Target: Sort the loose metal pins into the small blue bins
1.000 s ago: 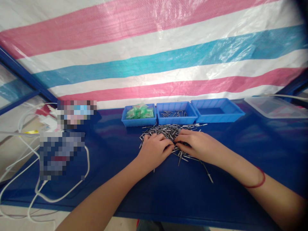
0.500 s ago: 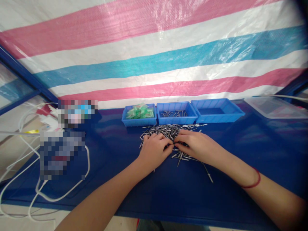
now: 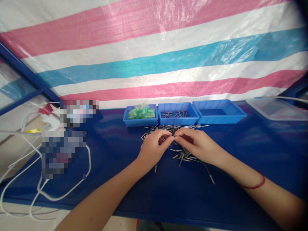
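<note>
My left hand [image 3: 154, 146] is closed in a pinch over the pile of blind rivets [image 3: 154, 130]. My right hand [image 3: 199, 142] is pinched too, its fingertips meeting those of the left. Whatever lies between the fingertips is too small and covered to make out. Metal rivets spread behind and under both hands, and a smaller cluster [image 3: 184, 155] lies in front, near my right palm. Single rivets lie apart, one [image 3: 211, 178] below my right wrist and another [image 3: 155, 168] beside my left wrist.
Behind the pile stand a blue bin with green packets [image 3: 141, 112], a blue bin with some rivets [image 3: 178, 120] and a blue bin [image 3: 218, 110] with nothing visible inside. A clear plastic lid [image 3: 276, 109] lies at right. White cables [image 3: 89, 160] and blurred-out items occupy the left.
Both hands have lifted slightly off the pile, fingertips still together. The left hand's fingers have drawn from the rivets into a pinch. The view has shifted a little.
</note>
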A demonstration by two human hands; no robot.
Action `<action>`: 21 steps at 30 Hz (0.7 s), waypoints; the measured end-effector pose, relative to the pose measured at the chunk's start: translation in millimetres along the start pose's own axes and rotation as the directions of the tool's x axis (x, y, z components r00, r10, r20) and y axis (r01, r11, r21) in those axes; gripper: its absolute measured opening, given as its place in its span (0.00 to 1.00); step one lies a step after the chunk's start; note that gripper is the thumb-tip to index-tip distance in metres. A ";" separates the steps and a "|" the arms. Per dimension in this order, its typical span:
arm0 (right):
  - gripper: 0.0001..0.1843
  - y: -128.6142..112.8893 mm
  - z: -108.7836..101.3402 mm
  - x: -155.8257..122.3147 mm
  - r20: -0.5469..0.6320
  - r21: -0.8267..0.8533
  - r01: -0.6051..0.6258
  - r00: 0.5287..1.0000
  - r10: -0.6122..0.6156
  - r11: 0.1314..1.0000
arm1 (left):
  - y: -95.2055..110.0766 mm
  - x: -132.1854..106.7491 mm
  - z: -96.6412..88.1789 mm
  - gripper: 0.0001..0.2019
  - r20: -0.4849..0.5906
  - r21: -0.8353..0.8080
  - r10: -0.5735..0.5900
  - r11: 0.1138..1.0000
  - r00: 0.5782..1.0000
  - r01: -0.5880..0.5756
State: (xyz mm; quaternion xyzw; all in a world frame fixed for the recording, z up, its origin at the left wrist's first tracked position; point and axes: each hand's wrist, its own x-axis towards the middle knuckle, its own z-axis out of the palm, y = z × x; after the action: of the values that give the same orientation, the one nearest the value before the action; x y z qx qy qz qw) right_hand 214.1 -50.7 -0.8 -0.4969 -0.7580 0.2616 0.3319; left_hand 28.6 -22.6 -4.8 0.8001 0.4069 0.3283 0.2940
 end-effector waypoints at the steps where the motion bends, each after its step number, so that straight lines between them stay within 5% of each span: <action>1: 0.12 -1.3 1.1 0.0 -0.008 0.067 -0.020 1.000 0.021 0.998 | 0.7 0.0 -0.4 0.08 -0.007 -0.045 -0.008 0.999 1.000 0.008; 7: 0.15 -11.5 4.5 0.0 0.016 0.375 -0.158 0.986 0.164 0.914 | 6.8 -1.6 -2.7 0.07 -0.069 -0.119 -0.003 0.993 0.998 -0.005; 13: 0.18 -14.4 3.6 -0.6 0.128 0.497 -0.276 0.961 0.245 0.823 | 7.5 -2.2 -3.7 0.06 -0.106 -0.132 0.076 0.987 0.991 -0.090; 21: 0.18 -14.5 2.8 -0.5 -0.015 0.617 -0.229 0.953 0.302 0.753 | 4.1 -1.4 -2.7 0.06 -0.114 -0.107 0.129 0.984 0.985 -0.141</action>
State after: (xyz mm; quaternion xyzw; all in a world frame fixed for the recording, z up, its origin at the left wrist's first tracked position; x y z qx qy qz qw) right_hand 203.7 -56.8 7.9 -0.4802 -0.5349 0.5071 0.4756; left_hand 27.8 -25.3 -0.4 0.7891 0.3473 0.4123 0.2944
